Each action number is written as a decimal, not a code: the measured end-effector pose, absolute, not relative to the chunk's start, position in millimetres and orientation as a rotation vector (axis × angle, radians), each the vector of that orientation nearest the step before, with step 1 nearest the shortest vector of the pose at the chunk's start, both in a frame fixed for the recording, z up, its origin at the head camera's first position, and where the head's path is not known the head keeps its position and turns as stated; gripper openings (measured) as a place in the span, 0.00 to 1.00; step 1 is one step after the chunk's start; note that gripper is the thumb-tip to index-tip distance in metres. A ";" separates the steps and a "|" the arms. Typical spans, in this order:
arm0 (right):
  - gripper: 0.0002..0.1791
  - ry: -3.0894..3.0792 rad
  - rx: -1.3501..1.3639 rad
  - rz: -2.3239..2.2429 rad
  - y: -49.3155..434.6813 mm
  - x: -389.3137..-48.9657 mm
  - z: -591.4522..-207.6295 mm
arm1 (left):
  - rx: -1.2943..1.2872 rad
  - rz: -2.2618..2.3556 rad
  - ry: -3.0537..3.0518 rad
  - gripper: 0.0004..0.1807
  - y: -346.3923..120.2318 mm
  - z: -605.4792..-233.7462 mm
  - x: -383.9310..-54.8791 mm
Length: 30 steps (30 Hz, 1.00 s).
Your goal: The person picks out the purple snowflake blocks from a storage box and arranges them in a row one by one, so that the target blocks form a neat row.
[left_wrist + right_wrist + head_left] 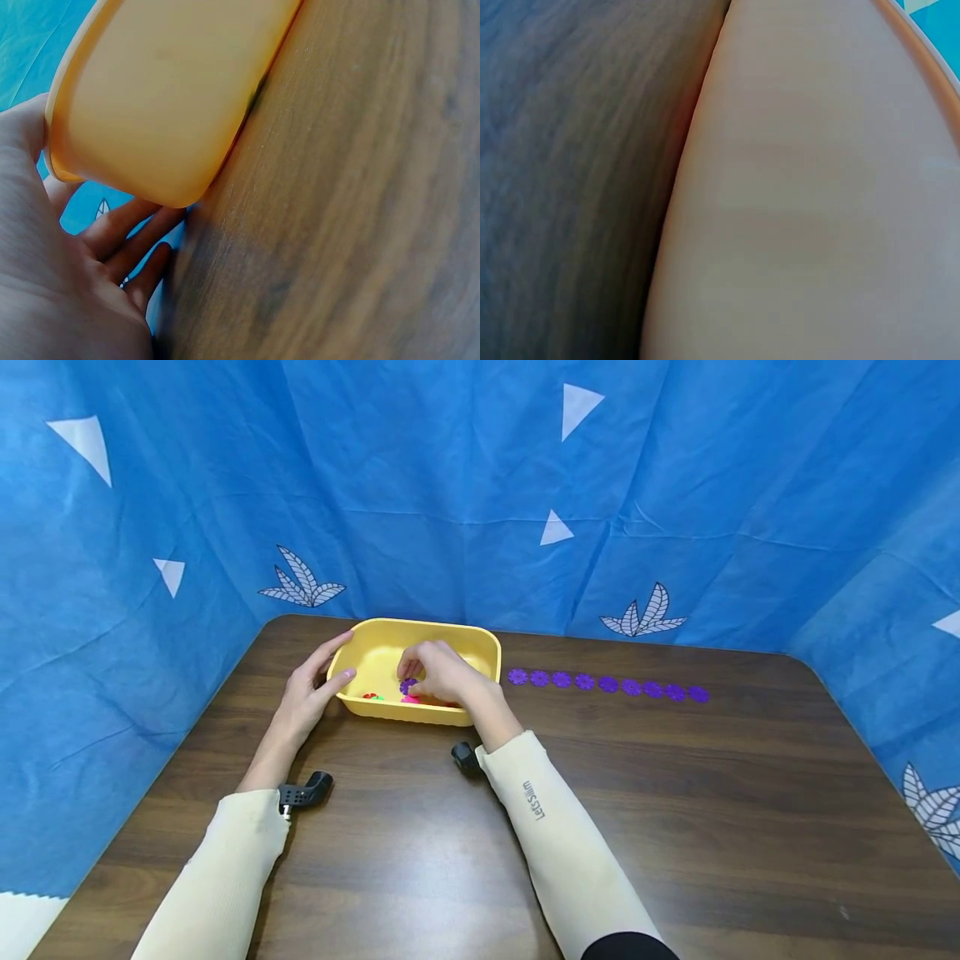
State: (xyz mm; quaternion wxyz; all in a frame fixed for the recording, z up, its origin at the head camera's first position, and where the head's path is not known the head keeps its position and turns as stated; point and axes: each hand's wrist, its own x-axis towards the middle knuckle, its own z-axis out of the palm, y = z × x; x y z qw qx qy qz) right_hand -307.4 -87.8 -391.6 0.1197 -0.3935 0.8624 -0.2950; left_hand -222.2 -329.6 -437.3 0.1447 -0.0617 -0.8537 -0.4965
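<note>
A yellow plastic basin [405, 713] stands near the table's back edge. My left hand [306, 693] holds its left end, the thumb over the rim and the fingers along the outside. In the left wrist view that hand [67, 255] lies around the corner of the basin [165, 97]. My right hand [446, 675] reaches inside, its fingers and thumb pinching a purple flower-shaped disc [407, 687]. Pink pieces [410, 699] and a red piece [370, 696] lie low in the basin, partly hidden by its near wall. Only the basin's outer wall [802, 187] and table show in the right wrist view.
To the basin's right, several purple flower-shaped discs [607, 684] form a line on the brown wooden table [675, 810]. A blue cloth [465, 485] with white triangles and leaf prints hangs behind and beside the table.
</note>
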 end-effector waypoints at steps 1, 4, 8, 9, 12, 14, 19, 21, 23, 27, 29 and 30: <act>0.09 2.519 -1.152 -0.864 -87.0 -307.5 -391.6 | -0.181 -1.431 -2.459 0.33 -329.4 -437.6 -222.7; 0.09 2.522 -1.162 -0.866 -85.2 -308.1 -391.6 | -0.183 -1.430 -2.460 0.33 -328.0 -437.2 -223.2; 0.09 2.523 -1.172 -0.888 -82.9 -308.6 -391.9 | -0.172 -1.418 -2.471 0.33 -326.3 -436.2 -222.8; 0.09 2.521 -1.169 -0.900 -82.3 -308.5 -392.0 | -0.169 -1.417 -2.473 0.33 -325.7 -435.8 -222.5; 0.08 2.506 -1.131 -0.956 -79.4 -307.5 -391.3 | -0.165 -1.420 -2.477 0.33 -324.2 -435.4 -222.1; 0.08 2.493 -1.105 -0.999 -77.1 -307.1 -390.0 | -0.165 -1.429 -2.473 0.33 -323.4 -435.3 -222.0; 0.08 2.466 -1.104 -1.082 -66.6 -309.1 -384.5 | -0.176 -1.429 -2.472 0.33 -322.6 -434.2 -221.6; 0.07 2.461 -1.113 -1.110 -59.7 -311.3 -382.0 | -0.174 -1.425 -2.476 0.33 -323.2 -433.4 -221.2; 0.06 2.462 -1.126 -1.140 -51.4 -313.7 -379.0 | -0.164 -1.425 -2.480 0.32 -324.0 -432.9 -220.7; 0.07 2.447 -1.111 -1.263 -32.3 -317.1 -370.0 | -0.128 -1.422 -2.502 0.32 -325.4 -432.6 -218.4; 0.08 2.445 -1.092 -1.335 -22.0 -318.3 -364.2 | -0.113 -1.426 -2.511 0.32 -325.7 -432.9 -217.4; 0.08 2.445 -1.080 -1.369 -16.6 -318.5 -361.1 | -0.111 -1.429 -2.513 0.32 -325.6 -433.1 -217.0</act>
